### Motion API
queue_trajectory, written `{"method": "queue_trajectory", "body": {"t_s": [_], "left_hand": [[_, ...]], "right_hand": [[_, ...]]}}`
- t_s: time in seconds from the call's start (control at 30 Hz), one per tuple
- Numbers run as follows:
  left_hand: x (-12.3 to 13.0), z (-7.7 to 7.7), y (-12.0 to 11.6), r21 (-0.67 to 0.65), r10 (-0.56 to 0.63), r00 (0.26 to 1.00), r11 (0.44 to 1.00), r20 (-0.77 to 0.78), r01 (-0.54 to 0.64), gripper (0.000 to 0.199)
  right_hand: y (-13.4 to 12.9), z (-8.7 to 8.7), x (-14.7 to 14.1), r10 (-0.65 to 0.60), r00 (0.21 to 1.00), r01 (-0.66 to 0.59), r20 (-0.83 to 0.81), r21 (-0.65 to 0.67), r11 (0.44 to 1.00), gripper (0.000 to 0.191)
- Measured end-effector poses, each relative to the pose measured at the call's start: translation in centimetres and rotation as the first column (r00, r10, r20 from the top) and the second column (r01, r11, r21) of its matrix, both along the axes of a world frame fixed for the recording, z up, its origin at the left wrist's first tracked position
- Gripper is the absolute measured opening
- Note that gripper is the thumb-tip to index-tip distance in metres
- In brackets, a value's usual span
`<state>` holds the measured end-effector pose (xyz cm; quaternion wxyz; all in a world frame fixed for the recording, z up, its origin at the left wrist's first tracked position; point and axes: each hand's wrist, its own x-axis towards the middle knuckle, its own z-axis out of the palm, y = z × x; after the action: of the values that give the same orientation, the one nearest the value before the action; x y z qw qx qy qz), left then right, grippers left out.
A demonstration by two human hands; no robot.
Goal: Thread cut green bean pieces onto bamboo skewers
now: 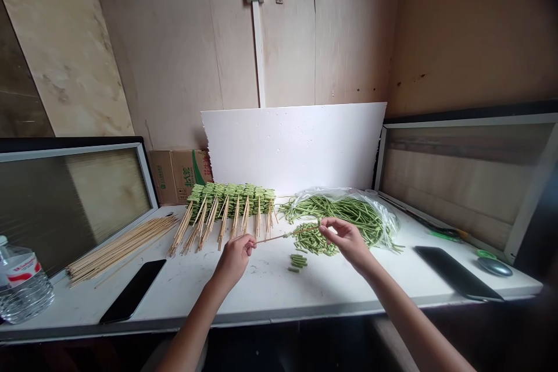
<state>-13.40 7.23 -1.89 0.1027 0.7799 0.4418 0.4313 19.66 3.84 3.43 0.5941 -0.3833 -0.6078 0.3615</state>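
Observation:
My left hand is closed around the blunt end of a thin bamboo skewer, held nearly level above the white table. At the skewer's other end, the fingertips of my right hand pinch a short piece of green bean. A bit of green also shows partway along the stick. Beneath lies a heap of cut bean pieces, and nearer to me a small group of cut pieces lies side by side. Filled bean skewers are stacked at the back left, sticks toward me.
Bare skewers lie at left, beside a black phone and a water bottle. Long uncut beans rest on a plastic bag at right. A dark flat device and a mouse lie farther right. A white foam board stands behind.

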Motion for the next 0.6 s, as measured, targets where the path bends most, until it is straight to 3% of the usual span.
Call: {"method": "queue_trajectory", "body": {"t_s": [0.27, 0.43, 0.6], "left_hand": [[0.4, -0.2, -0.5, 0.181, 0.033, 0.998, 0.983, 0.059, -0.043, 0.030], [1.2, -0.6, -0.8, 0.178, -0.012, 0.998, 0.984, 0.060, 0.001, 0.035], [1.5, -0.5, -0.8, 0.129, -0.020, 0.997, 0.992, 0.074, 0.010, 0.036]], "right_hand": [[0.1, -1.3, -1.5, 0.032, 0.994, -0.045, -0.107, -0.115, 0.992, 0.039], [0.3, -2.7, -3.6, 0.092, 0.985, -0.114, -0.145, -0.153, 0.982, 0.039], [0.6, -3.4, -3.7, 0.085, 0.979, -0.112, -0.187, -0.142, 0.983, 0.038]]}}
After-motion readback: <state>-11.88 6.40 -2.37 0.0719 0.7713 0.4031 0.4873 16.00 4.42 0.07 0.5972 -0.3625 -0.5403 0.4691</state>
